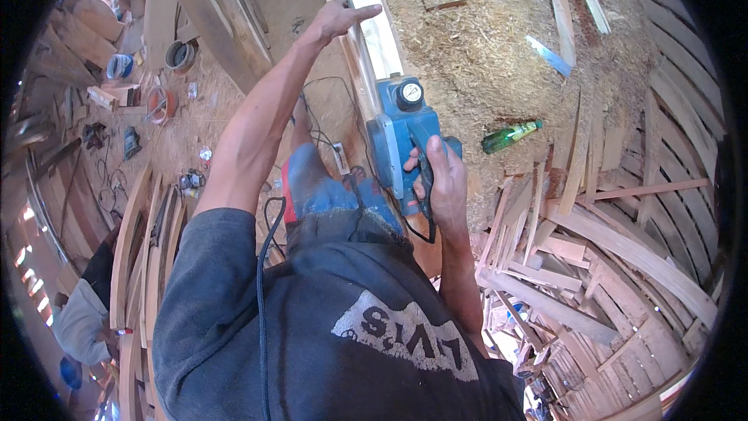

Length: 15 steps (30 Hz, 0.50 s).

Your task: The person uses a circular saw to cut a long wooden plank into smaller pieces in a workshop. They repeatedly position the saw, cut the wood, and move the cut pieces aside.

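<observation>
My right hand [441, 179] grips the black handle of a blue electric planer [401, 129], which rests on the edge of a long pale wooden plank [366, 8] running away from me. My left hand [341, 19] reaches far ahead and lies on the left edge of that plank, index finger stretched across it. The planer's black cord [262, 281] trails back over my dark grey shirt. My blue-trousered knees show below the planer.
Wood shavings cover the ground on the right, with a green bottle [510, 136] and loose slats on them. Curved wooden ribs fill the right and lower right. Planks, buckets [179, 54] and tools lie at left; another person crouches at lower left [82, 316].
</observation>
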Each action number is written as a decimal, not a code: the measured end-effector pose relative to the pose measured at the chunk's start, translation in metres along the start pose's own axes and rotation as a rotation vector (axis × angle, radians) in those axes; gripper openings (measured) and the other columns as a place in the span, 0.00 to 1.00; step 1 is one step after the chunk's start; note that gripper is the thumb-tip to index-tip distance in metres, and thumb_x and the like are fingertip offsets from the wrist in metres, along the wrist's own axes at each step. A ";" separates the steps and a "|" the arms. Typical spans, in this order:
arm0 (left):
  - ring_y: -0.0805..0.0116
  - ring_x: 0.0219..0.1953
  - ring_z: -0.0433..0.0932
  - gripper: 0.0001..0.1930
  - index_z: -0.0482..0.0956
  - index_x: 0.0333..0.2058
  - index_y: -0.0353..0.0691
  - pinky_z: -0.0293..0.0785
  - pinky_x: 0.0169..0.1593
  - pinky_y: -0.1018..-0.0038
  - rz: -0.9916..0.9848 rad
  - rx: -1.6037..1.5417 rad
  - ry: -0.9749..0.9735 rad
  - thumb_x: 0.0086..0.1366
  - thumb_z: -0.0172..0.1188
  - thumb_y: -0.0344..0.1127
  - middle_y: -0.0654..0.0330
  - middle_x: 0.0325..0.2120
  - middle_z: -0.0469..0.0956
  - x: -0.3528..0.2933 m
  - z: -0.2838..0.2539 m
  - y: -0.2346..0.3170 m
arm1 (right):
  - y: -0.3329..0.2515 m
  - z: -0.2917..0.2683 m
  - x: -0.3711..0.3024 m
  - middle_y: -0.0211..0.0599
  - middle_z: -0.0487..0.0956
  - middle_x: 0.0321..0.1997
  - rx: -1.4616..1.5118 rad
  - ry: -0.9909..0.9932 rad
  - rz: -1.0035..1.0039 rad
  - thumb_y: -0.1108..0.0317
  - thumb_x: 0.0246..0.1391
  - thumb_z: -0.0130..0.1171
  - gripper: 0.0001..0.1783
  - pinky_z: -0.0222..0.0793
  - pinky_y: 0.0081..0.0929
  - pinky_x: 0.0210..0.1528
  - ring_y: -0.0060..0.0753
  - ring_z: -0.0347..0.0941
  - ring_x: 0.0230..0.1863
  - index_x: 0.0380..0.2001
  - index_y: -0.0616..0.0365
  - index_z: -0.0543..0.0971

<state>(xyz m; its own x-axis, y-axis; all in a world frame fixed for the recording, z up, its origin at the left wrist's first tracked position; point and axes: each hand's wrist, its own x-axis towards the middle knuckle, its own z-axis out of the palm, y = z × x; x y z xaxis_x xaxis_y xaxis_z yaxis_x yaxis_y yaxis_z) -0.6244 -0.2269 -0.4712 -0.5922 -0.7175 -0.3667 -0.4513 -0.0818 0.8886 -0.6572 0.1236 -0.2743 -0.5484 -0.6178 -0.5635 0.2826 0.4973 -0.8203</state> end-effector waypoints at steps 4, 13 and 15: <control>0.50 0.60 0.77 0.53 0.73 0.60 0.21 0.72 0.64 0.64 0.044 0.013 0.025 0.54 0.71 0.70 0.38 0.56 0.78 -0.001 -0.001 -0.009 | -0.002 0.007 0.014 0.33 0.78 0.25 -0.059 0.033 0.032 0.46 0.69 0.55 0.26 0.63 0.23 0.15 0.18 0.66 0.15 0.33 0.61 0.78; 0.63 0.55 0.80 0.32 0.76 0.60 0.35 0.76 0.54 0.67 -0.320 -0.345 0.180 0.71 0.60 0.58 0.56 0.54 0.81 -0.087 -0.057 -0.163 | -0.009 0.013 0.034 0.37 0.80 0.27 -0.066 0.032 -0.028 0.50 0.69 0.54 0.25 0.63 0.24 0.15 0.19 0.66 0.14 0.34 0.65 0.78; 0.63 0.50 0.81 0.31 0.76 0.60 0.34 0.77 0.49 0.66 -0.521 -0.203 0.225 0.71 0.60 0.56 0.57 0.49 0.82 -0.155 -0.079 -0.273 | -0.019 0.021 0.043 0.38 0.80 0.27 -0.066 0.025 -0.028 0.48 0.69 0.54 0.26 0.63 0.24 0.15 0.19 0.66 0.14 0.33 0.65 0.78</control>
<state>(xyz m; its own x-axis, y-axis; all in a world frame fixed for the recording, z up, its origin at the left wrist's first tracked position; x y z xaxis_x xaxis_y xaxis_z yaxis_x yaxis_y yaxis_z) -0.3565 -0.1482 -0.6351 -0.1616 -0.6748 -0.7201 -0.4943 -0.5762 0.6509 -0.6700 0.0749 -0.2855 -0.5749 -0.6174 -0.5369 0.2148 0.5193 -0.8272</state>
